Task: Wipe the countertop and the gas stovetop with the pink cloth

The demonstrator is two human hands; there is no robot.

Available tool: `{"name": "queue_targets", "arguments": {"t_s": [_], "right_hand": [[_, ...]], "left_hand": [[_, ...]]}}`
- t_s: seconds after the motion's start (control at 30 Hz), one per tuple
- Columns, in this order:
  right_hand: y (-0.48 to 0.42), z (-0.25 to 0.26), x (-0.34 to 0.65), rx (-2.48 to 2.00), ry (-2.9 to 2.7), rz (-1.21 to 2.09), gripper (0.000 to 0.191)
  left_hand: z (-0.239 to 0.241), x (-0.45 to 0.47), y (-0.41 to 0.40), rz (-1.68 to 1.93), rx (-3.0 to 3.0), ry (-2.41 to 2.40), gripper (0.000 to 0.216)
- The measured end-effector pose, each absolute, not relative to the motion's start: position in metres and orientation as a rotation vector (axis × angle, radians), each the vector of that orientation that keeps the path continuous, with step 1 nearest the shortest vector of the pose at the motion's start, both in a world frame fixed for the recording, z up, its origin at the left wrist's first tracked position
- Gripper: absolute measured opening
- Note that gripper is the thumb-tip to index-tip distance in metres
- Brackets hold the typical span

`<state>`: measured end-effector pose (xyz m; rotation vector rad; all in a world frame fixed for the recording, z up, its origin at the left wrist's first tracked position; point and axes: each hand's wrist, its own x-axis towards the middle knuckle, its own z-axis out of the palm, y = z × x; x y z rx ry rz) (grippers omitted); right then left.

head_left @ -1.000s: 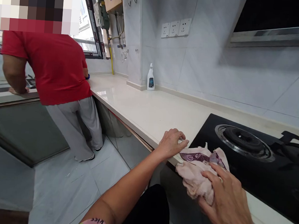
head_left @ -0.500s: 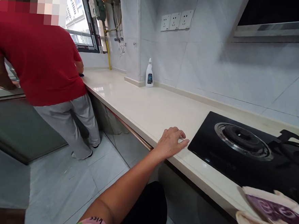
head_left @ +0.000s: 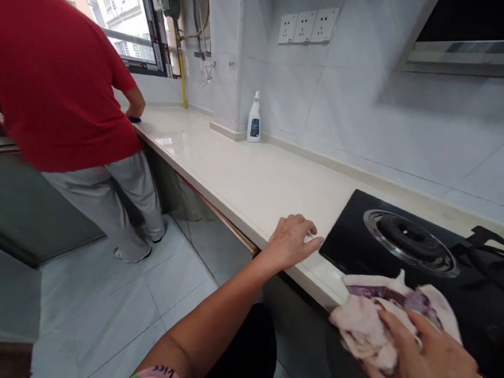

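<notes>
My right hand (head_left: 429,368) presses a crumpled pale pink cloth (head_left: 372,324) with a purple pattern against the front edge of the black glass stove top (head_left: 351,248), its fingers curled over the fabric. My left hand (head_left: 291,241) rests on the cream countertop (head_left: 244,177) just left of the stove, fingers spread and flat, holding nothing. A round gas burner (head_left: 410,243) sits behind the cloth.
A person in a red shirt (head_left: 56,77) and grey trousers stands at the far left end of the counter, one hand on it. A white spray bottle (head_left: 254,119) stands by the tiled wall. Wall sockets (head_left: 305,24) and a range hood (head_left: 472,55) hang above.
My right hand with the cloth swept right along the stove's front edge, almost out of view, then came back left. My left hand stayed put. The person in red leaned closer.
</notes>
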<state>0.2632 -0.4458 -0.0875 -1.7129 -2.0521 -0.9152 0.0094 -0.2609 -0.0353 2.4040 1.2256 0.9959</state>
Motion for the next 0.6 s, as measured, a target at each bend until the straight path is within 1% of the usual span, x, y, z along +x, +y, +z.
{"name": "queue_targets", "arguments": {"t_s": [0.13,0.3,0.4,0.6], "right_hand": [[-0.412,-0.077,0.203,-1.563,-2.072,-0.925,0.059],[-0.384,-0.062,0.152,-1.628,-2.087,-0.740,0.062],[-0.378,-0.058,0.140,-1.702,-2.083,-0.677,0.063],[-0.384,-0.063,0.139,-1.709,-2.005,-0.675,0.063]], "left_hand": [[-0.036,0.010,-0.261,0.979,2.430,1.233,0.019],[-0.033,0.009,-0.262,0.951,2.440,1.229,0.020],[-0.032,0.008,-0.259,0.946,2.411,1.240,0.019],[-0.031,0.006,-0.259,0.923,2.386,1.243,0.020]]}}
